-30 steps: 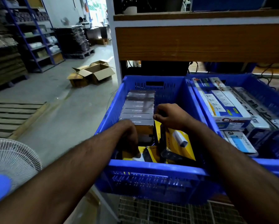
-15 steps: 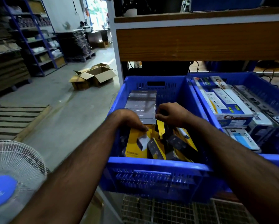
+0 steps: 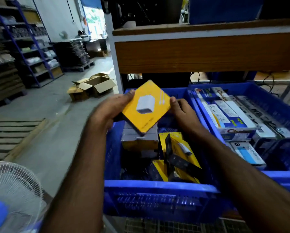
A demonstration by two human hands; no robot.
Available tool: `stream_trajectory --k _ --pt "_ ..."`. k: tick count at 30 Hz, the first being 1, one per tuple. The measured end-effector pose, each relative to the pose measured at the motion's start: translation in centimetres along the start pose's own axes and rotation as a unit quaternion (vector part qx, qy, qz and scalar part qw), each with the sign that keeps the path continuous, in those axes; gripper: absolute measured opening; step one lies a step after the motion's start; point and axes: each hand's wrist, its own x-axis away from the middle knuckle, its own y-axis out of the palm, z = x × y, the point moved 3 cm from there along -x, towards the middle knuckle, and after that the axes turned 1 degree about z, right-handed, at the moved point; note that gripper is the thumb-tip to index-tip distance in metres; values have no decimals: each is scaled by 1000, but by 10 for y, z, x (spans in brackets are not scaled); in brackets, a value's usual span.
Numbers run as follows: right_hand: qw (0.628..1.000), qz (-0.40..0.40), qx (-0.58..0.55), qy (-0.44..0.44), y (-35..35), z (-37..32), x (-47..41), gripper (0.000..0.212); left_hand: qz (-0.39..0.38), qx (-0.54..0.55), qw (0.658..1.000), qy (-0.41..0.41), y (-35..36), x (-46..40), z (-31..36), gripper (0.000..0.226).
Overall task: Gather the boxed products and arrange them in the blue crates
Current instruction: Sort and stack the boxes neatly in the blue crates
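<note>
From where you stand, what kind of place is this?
Most likely a warehouse or stockroom for small electronics. Blue crates hold boxed goods like the yellow charger box in the person's hands, blue storage racks line the far wall, and opened cardboard cartons sit on the concrete floor.

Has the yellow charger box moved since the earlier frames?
Yes. The yellow charger box, held by both hands, has risen out of the blue crate, above the stacked boxes.

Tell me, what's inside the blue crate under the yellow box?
Inside the blue crate, grey-topped boxes and jumbled yellow-and-black boxes. The lifted yellow box and both arms cover the rest.
</note>
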Motion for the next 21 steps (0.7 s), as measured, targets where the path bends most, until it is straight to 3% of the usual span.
stream_trajectory --k 3,7,10,18,21 --pt "976 -64 -193 80 1 0 -6 53 -2 29 998 55 24 -9 8 33" --pt "966 21 -249 69 -14 -1 -8 30 -106 75 991 23 49 -18 -23 32" --pt "942 32 -315 110 -18 -2 -10 20 -127 44 991 22 56 -20 -36 23" --pt "951 -4 -289 108 -18 1 -7 32 -108 84 990 39 57 -22 -38 23" --pt "961 2 -264 78 -16 0 -6 66 -87 122 987 53 54 -26 -39 36"
